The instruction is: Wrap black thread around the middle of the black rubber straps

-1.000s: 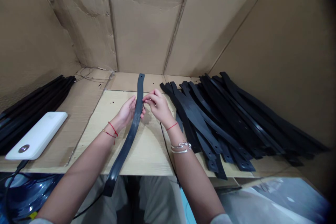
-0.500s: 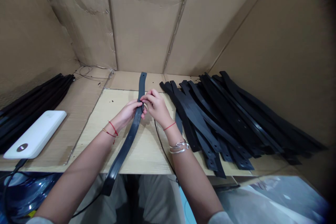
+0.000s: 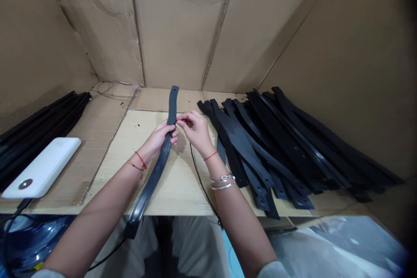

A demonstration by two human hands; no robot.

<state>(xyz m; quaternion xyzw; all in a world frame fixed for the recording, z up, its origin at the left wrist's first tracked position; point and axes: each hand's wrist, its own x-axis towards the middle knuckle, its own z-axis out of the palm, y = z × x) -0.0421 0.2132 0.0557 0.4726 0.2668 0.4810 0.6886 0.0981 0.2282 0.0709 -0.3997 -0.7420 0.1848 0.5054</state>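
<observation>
A long black rubber strap [image 3: 156, 173] with a punched hole near its far end runs across the pale wooden board [image 3: 130, 182] and hangs past the near edge. My left hand [image 3: 160, 138] wraps around the strap's middle. My right hand [image 3: 194, 128] reaches in from the right, its fingertips pinching the strap's right edge. Anything small between those fingertips is hidden. A large pile of similar black straps [image 3: 276, 147] lies just to the right of my right hand.
A bundle of black strips [image 3: 39, 134] and a white power bank [image 3: 42, 167] lie on cardboard at the left. A thin black cable [image 3: 200, 178] crosses the board. Cardboard walls rise behind and beside it. Plastic sheeting [image 3: 342, 247] lies below at the right.
My right fingertips have shifted slightly up along the strap's edge, and the strap has moved a little with my hands. The whole scene sits slightly higher in the view.
</observation>
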